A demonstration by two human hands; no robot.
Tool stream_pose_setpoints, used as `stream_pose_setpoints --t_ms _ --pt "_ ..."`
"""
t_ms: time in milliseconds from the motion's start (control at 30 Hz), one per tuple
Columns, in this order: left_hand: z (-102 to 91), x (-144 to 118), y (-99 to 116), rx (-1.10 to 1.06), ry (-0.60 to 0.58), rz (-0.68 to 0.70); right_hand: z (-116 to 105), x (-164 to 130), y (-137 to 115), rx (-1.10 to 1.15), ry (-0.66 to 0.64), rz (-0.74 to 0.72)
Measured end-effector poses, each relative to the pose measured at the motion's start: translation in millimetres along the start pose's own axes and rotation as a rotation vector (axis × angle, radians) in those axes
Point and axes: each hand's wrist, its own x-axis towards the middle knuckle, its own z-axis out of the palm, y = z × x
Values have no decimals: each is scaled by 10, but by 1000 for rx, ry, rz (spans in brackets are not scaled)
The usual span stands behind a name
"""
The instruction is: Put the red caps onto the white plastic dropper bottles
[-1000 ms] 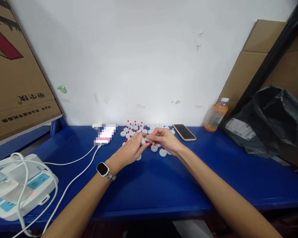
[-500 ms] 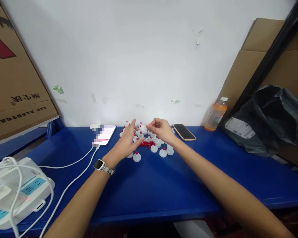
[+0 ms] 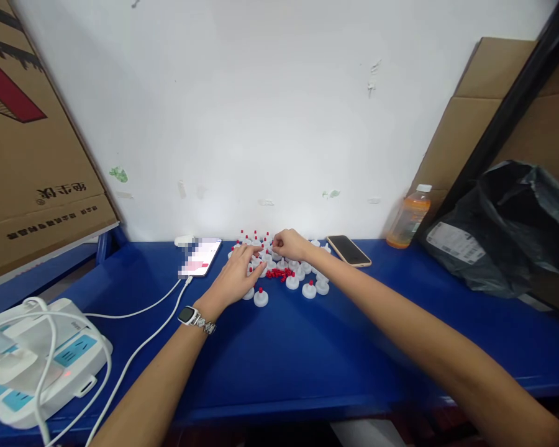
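Several white nozzle caps (image 3: 309,290) stand grouped on the blue table near the wall, many with a small red tip on top. A little heap of loose red tips (image 3: 279,274) lies among them. My left hand (image 3: 240,273) reaches over the left side of the group, fingers stretched and thumb apart, its fingertips close to the caps. Across from it my right hand (image 3: 292,244) is pinched above the middle of the group. Whatever lies between its thumb and fingers is too small and hidden to make out. One red-tipped cap (image 3: 261,297) stands at the front of the group.
A phone with a lit screen (image 3: 204,256) and charging cable lies left; a dark phone (image 3: 348,250) lies right. Beyond are an orange drink bottle (image 3: 409,217) and a black plastic bag (image 3: 503,230). A white power strip (image 3: 51,366) with looped cables sits front left.
My left hand has lowered and its fingers have come down closer to the caps. The pinched right hand has shifted slightly down among the caps. The view has shifted a little.
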Motion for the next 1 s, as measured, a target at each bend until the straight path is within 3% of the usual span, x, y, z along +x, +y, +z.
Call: stream_pose_setpoints --t_ms 167,433,600,833,1000 --pt "-12 -8 2 -9 -11 -9 12 4 -12 -11 -22 -3" --pt "-9 3 2 -11 -1 19 -61 -250 18 -35 88 12" --pt "-7 1 3 -1 21 22 -118 -466 -19 -4 8 -10" --pt "-41 -28 78 -37 27 53 -209 -590 -296 231 188 10" --pt "-52 -29 70 -82 -35 47 -84 -693 -538 521 258 -27"
